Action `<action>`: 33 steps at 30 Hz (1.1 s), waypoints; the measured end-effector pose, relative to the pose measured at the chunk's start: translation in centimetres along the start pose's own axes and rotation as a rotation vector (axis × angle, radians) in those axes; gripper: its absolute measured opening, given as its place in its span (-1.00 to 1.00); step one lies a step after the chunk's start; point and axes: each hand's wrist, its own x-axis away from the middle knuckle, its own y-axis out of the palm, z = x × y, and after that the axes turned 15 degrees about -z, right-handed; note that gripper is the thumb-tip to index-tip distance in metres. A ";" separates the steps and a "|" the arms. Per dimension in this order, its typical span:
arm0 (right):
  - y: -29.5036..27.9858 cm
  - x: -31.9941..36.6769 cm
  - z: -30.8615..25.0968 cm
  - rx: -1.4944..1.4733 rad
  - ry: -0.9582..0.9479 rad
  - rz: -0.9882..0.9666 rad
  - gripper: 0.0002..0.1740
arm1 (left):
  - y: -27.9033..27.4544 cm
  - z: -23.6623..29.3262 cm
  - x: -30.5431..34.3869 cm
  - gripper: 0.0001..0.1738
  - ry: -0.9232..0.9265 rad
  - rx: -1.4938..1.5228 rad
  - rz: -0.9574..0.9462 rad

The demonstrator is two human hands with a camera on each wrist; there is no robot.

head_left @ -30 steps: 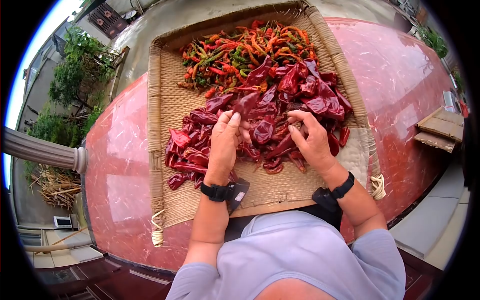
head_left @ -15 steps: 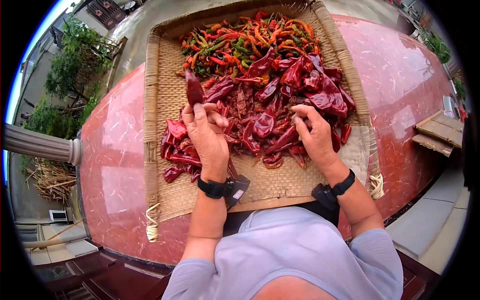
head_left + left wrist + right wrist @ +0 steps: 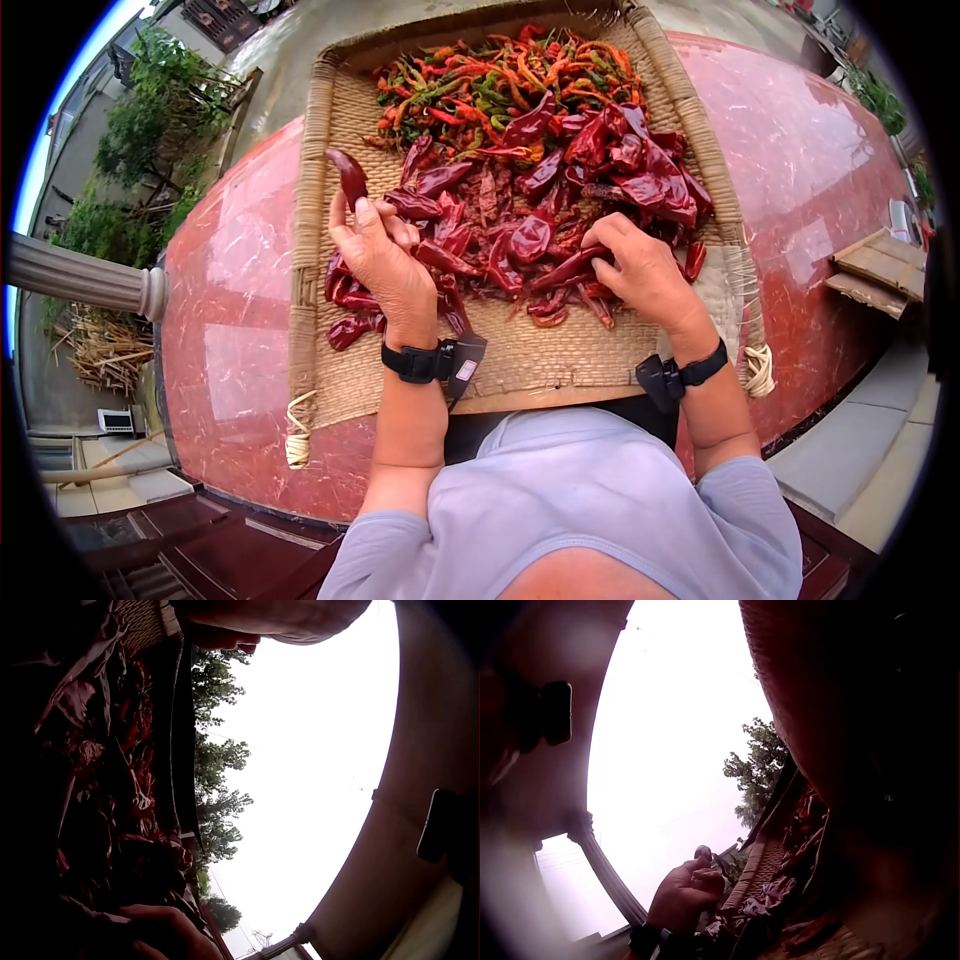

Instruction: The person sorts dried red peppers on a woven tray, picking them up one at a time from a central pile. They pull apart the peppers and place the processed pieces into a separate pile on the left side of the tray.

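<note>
My left hand (image 3: pixel 385 255) pinches a dark red chili pepper (image 3: pixel 350 180) between thumb and fingers, its curved tip pointing up over the left side of a woven tray (image 3: pixel 480 375). At the front of the pile of large wrinkled red peppers (image 3: pixel 530 238), my right hand (image 3: pixel 648 275) has its thumb and fingertips round the end of a long dark red pepper (image 3: pixel 565 272). The left wrist view catches the right hand (image 3: pixel 171 930) at the bottom, among dim peppers. In the right wrist view, the raised left hand (image 3: pixel 686 896) shows against the sky.
Thin orange, green and red chilies (image 3: pixel 510 85) lie at the tray's far end. The tray has a raised rim (image 3: pixel 312 200) and rests on a polished red stone surface (image 3: pixel 235 330). A grey column (image 3: pixel 80 280) stands at the left, wooden boards (image 3: pixel 880 260) at the right.
My left hand has moved left with the pepper, away from the middle of the pile. My right hand has lowered from above the pile to the long pepper at its front.
</note>
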 end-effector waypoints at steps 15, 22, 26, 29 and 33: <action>2.3 -1.1 -1.0 -1.085 -0.002 0.034 -0.73 | 4.0 0.7 2.6 -0.62 -0.793 -0.184 -0.873; 1.9 -1.3 -1.0 -1.016 -0.055 0.234 -0.69 | 1.7 0.2 0.9 -0.34 -0.350 -0.290 -0.118; 2.6 -1.3 -0.6 -1.028 -0.026 0.171 -0.70 | 1.6 -0.6 1.3 -0.23 -0.161 -0.524 -0.305; 2.7 -1.3 -1.0 -0.952 -0.004 0.156 -0.72 | 1.5 -2.3 2.1 -0.37 -0.178 -0.976 -0.701; 3.0 -1.2 -0.8 -0.909 0.008 0.157 -0.74 | 2.1 -2.8 3.0 -0.41 -0.034 -1.130 -0.927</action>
